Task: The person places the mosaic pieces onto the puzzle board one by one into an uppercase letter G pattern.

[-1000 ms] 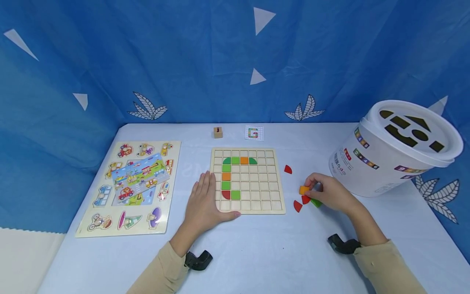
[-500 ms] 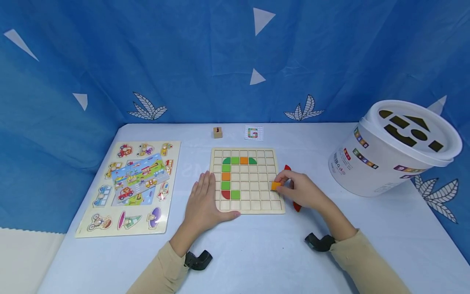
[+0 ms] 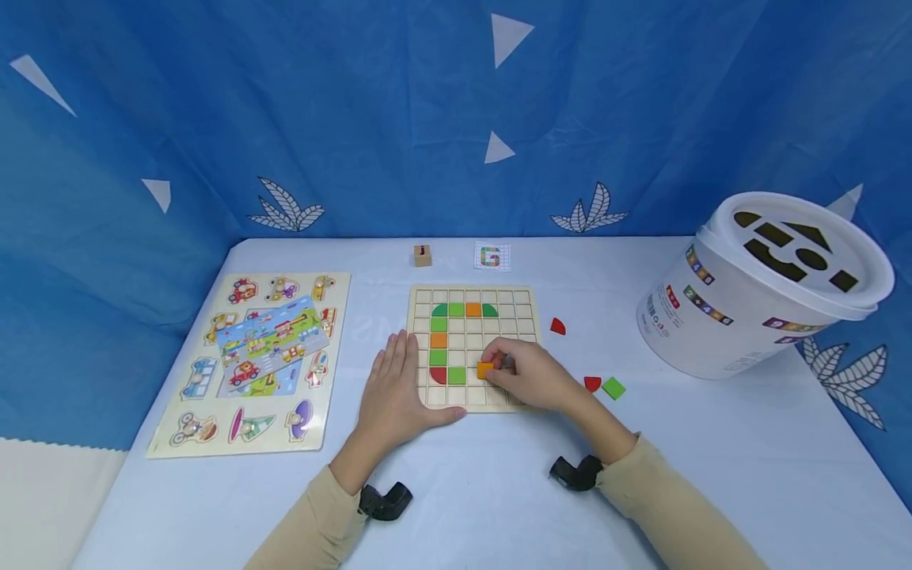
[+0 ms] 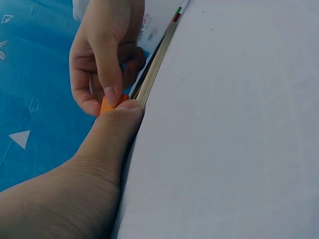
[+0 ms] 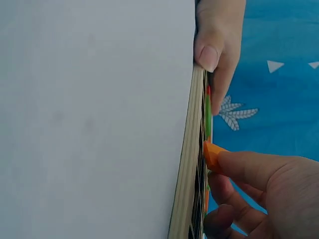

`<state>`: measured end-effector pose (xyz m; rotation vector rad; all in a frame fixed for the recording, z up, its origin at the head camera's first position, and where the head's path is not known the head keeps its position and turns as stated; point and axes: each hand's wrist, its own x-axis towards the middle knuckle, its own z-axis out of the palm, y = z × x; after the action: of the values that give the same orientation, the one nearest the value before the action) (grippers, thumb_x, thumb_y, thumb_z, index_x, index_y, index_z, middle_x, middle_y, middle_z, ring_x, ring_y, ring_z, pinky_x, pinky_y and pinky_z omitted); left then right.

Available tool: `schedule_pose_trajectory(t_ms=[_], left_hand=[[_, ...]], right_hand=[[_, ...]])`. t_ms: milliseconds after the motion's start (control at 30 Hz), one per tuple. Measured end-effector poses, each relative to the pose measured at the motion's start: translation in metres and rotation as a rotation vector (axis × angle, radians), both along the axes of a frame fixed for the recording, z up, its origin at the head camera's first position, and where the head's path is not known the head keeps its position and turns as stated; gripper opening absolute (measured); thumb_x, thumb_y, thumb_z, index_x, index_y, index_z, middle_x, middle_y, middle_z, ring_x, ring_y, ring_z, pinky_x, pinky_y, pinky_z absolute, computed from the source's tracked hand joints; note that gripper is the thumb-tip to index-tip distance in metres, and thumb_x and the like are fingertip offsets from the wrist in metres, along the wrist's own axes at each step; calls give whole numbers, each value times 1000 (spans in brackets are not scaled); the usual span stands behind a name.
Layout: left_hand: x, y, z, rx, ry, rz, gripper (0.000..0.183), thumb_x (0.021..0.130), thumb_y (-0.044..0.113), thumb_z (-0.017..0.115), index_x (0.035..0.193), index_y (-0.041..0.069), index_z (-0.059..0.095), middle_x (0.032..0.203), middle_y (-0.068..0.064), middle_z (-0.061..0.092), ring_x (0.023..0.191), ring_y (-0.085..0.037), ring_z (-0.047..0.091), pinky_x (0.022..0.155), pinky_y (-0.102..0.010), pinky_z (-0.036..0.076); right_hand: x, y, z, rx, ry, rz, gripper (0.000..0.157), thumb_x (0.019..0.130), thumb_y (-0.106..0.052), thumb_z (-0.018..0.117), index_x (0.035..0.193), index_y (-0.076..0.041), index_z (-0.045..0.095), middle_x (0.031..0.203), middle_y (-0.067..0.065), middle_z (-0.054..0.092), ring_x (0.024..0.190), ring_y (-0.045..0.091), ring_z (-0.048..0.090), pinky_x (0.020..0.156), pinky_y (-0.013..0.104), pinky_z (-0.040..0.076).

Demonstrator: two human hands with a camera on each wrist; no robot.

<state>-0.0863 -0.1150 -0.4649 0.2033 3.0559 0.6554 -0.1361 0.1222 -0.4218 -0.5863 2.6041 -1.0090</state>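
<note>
A wooden grid board (image 3: 509, 392) lies mid-table, with green, orange and red tiles set in its squares along a C-like line. My right hand (image 3: 530, 376) pinches an orange square tile (image 3: 484, 370) between thumb and fingers over the board, just right of a green tile (image 3: 457, 375) in the lower row. In the right wrist view the orange tile (image 5: 213, 155) is tilted at the board's surface. My left hand (image 3: 396, 396) lies with straight fingers along the board's left edge, its thumb at the front edge.
Right of the board lie red quarter-circle tiles (image 3: 558, 326) and a green square tile (image 3: 613, 388). A white bucket (image 3: 712, 317) stands at the right. Behind the board are a wooden cube (image 3: 423, 256) and a pattern card (image 3: 492, 256). A picture puzzle board (image 3: 306, 439) lies left.
My right hand has picked the orange tile from the loose pieces and carried it left over the board. The left hand has stayed in place.
</note>
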Motion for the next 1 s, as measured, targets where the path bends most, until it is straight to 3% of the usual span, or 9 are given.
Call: schedule_pose_trajectory(t_ms=[533, 833, 1000], left_hand=[[-1, 0, 0, 1, 2, 7, 138, 62, 89, 63, 158, 1, 16, 167, -16, 10, 156, -30, 4, 126, -50, 13], [0, 0, -1, -3, 0, 5, 139, 62, 90, 62, 158, 2, 14, 168, -15, 9, 156, -30, 4, 126, -50, 13], [0, 0, 0, 2, -4, 6, 139, 62, 89, 63, 158, 2, 15, 168, -15, 9, 156, -30, 3, 126, -49, 12]], right_hand=[[4, -16, -3, 102, 99, 11, 11, 89, -23, 75, 99, -25, 69, 86, -12, 58, 79, 9, 55, 70, 22, 51], [6, -12, 0, 114, 131, 94, 20, 87, -21, 77, 107, -17, 77, 95, -11, 65, 80, 4, 56, 69, 19, 51], [7, -4, 4, 78, 111, 150, 20, 86, -20, 78, 106, -19, 79, 92, -13, 66, 78, 5, 56, 64, 19, 50]])
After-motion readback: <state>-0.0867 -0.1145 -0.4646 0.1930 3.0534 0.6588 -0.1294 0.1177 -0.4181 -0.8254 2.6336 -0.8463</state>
